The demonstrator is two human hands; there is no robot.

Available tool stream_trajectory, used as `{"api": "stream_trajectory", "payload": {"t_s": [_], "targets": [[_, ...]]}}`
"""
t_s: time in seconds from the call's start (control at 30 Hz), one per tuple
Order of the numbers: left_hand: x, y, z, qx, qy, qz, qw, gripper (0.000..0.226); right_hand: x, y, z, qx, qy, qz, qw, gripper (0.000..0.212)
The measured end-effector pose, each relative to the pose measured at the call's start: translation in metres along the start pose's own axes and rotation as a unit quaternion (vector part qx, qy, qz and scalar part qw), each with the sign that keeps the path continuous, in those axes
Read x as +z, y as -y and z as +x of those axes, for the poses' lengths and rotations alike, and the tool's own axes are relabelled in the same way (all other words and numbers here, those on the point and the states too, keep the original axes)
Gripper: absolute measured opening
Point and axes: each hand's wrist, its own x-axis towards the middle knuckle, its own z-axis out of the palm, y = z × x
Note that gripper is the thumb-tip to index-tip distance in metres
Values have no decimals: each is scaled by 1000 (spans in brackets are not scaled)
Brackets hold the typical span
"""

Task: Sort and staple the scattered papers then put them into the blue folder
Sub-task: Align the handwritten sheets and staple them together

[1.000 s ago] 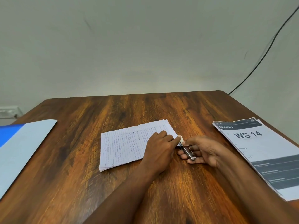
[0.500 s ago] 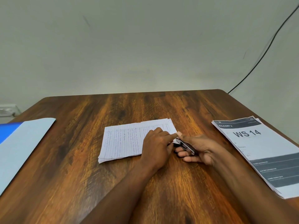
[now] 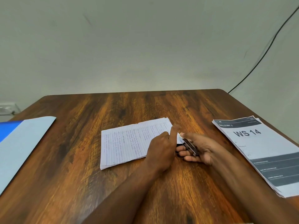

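At the far left the blue folder (image 3: 9, 128) is lying open on the table (image 3: 113, 107), its pale inner flap (image 3: 24, 147) facing up, with nothing of the task's papers in it yet. It is sitting well apart from the work.

In the middle, the handwritten sheets (image 3: 129, 141) are lying flat as one squared stack, their right corner reaching toward the hands. The left hand (image 3: 160, 151) is resting on that right end, but its forefinger is now lifting and pointing up off the corner, where a second ago it was pressed flat against the paper beside the stapler. The other fingers are lying loosely curled on the sheets, gripping nothing.

Just right of it, the right hand (image 3: 197, 149) is keeping its fingers and thumb wrapped around the stapler (image 3: 188, 145), whose nose is sitting at the corner of the stack. Whether a staple has gone in is too small to tell, but the raised finger suggests the squeeze is finishing and the corner is being released.

At the far right the printed "WS 14" stack (image 3: 262, 151) is lying untouched near the table edge, so it is probably waiting its turn before both sets go across to the folder.
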Motion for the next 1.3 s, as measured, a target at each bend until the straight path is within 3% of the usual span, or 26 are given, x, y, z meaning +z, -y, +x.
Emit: {"api": "stream_trajectory", "payload": {"t_s": [0.2, 0.33, 0.43, 1.0, 1.2, 1.3], "targets": [[-1, -5, -1, 13, 13, 4, 1000, 71, 3, -1, -1, -15, -24, 22, 999, 37], [-3, -4, 0, 23, -8, 53, 998, 32, 5, -3, 2, -25, -41, 46, 998, 37], [-2, 1, -3, 9, -7, 78, 997, 23, 7, -4, 3, -30, -55, 64, 996, 37], [-2, -4, -4, 6, 7, 53, 999, 26, 18, -7, 6, -79, -141, 59, 985, 28], [-1, -3, -6, 7, 17, 47, 999, 24, 15, -4, -3, -88, -119, 52, 988, 27], [-1, -1, -7, -3, 29, 45, 999, 21, 9, -3, -8, -84, -89, 8, 992, 38]]}}
